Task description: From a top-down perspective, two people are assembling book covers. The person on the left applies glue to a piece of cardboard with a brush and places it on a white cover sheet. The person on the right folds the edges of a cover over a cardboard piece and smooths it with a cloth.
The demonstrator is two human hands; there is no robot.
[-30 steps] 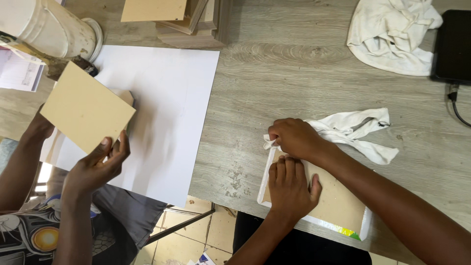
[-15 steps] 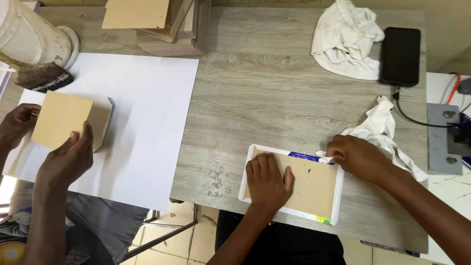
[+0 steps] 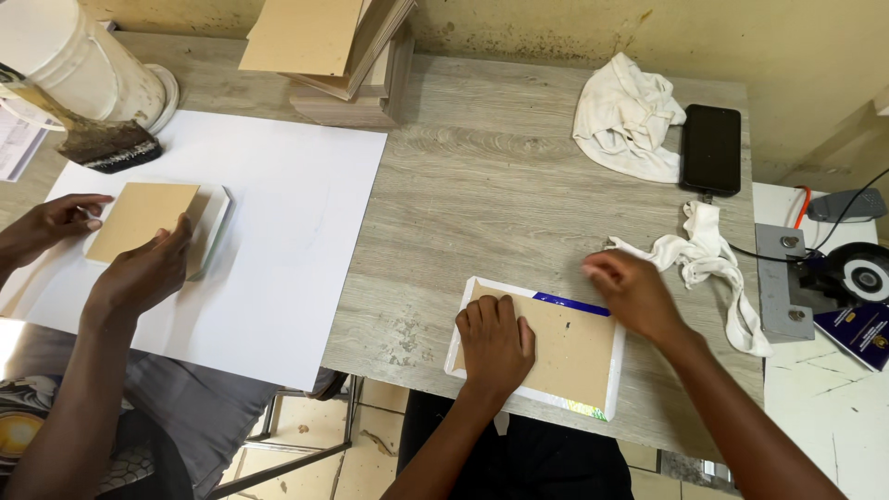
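Lifted off the frame's edge, the right hand (image 3: 634,294) now hovers loosely curled while the left hand (image 3: 495,341) presses flat, pinning the board (image 3: 569,350) steady.

A brown board (image 3: 565,347) lies flat inside a white-edged frame (image 3: 615,370) at the near edge of a grey wood-grain table, right of centre. The frame is rectangular, slightly skewed, its long sides running left to right. A strip of blue (image 3: 572,305) shows along the far edge of the board, and a patch of mixed colour at the near right corner. The left hand (image 3: 495,343) presses palm-down on the board's left part; the right hand (image 3: 634,293) hovers, blurred, over the far right corner.
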